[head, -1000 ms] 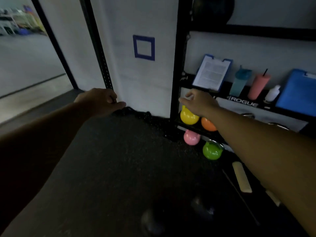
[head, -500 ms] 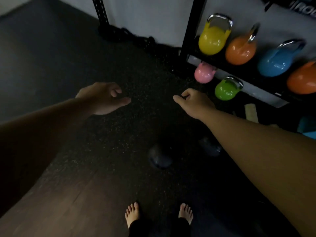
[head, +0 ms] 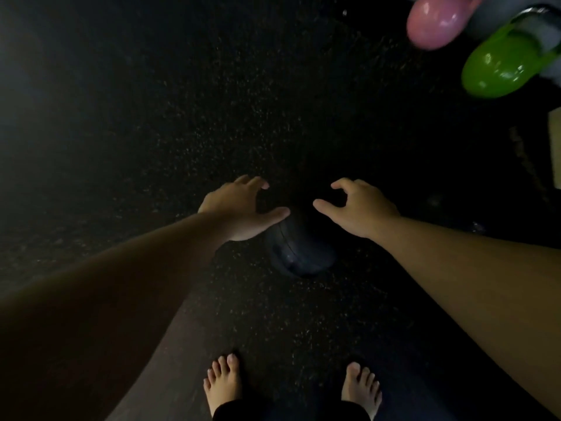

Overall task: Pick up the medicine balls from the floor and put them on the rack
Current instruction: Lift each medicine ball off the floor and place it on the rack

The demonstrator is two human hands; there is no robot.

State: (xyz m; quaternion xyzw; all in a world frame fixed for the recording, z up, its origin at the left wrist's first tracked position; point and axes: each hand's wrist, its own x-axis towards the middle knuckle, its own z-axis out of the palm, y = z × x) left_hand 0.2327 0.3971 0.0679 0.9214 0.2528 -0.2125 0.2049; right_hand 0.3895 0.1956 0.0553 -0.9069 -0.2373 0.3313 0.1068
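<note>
View has dropped from the rack to the floor, both hands now lowered over the dark medicine ball (head: 299,247) lying ahead of the bare feet (head: 223,387): left hand (head: 243,209) and right hand (head: 358,208) spread, empty, either side above it, pickup about to start.

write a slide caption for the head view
Both open hands, left and right, reach down toward a dark medicine ball on the floor.

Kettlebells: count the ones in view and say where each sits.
2. The pink kettlebell is at the top right edge; the green kettlebell sits right of it, nearer the person. Both are cut off by the frame, so more may lie outside it.
</note>
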